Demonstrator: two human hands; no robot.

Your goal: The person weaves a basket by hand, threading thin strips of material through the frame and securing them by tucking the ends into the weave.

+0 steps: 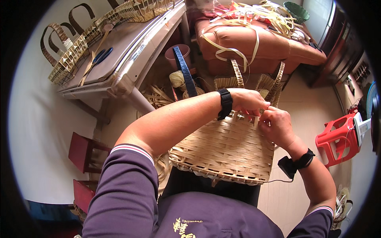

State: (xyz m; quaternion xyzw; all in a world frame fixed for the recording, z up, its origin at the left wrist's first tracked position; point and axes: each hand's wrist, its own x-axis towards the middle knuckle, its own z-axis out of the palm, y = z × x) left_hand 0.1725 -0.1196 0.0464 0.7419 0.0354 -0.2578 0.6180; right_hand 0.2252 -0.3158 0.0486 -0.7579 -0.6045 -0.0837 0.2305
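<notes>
A pale woven basket point(222, 146) rests against my lap, its side turned up toward me. At its far upper edge my left hand point(250, 100) is closed, fingers bent down over the rim strips. My right hand point(277, 123) is closed in a pinch at the same edge, thumb and fingertips nearly touching the left fingers. Short upright strips show between the two hands. The fingers hide just which strip each one grips. Just beyond my hands stand two wrapped handles point(238, 74) above another woven basket point(227, 82).
At left, a table point(119, 55) carries scissors point(102, 56) and handled baskets point(74, 55). Behind, an orange sofa point(246, 43) bears loose strips point(254, 18). A pink bin point(177, 53) and blue band point(183, 69) stand between. A red stool point(337, 139) is at right.
</notes>
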